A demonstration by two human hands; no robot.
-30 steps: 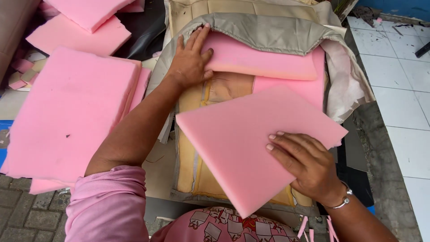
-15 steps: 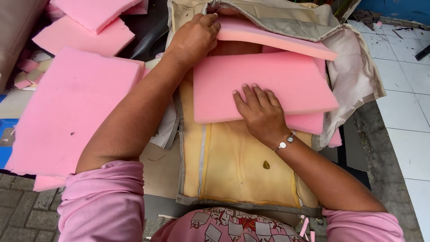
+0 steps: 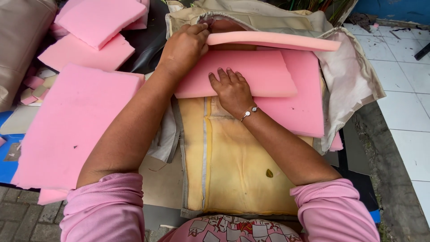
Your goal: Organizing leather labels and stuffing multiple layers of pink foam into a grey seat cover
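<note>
A yellowed old foam cushion (image 3: 233,166) lies in front of me inside a beige fabric cover (image 3: 354,76). Pink foam sheets are stacked on its far half. My left hand (image 3: 183,47) grips the upper edge of the cover and the top pink foam strip (image 3: 273,41), lifting them. My right hand (image 3: 230,89), with a bracelet on the wrist, presses flat on the near edge of a pink foam sheet (image 3: 255,71) lying under that strip. A larger pink sheet (image 3: 304,107) sits beneath it at the right.
A big pink foam slab (image 3: 71,125) lies at my left, with more pink slabs (image 3: 96,31) behind it. Small foam scraps (image 3: 36,85) sit beside a beige cushion (image 3: 20,40) at far left. White floor tiles (image 3: 403,67) are at the right.
My right hand has pushed the pink sheet away from me, up the cushion and under the lifted strip. My left hand moved from flat on the foam to gripping the cover's edge.
</note>
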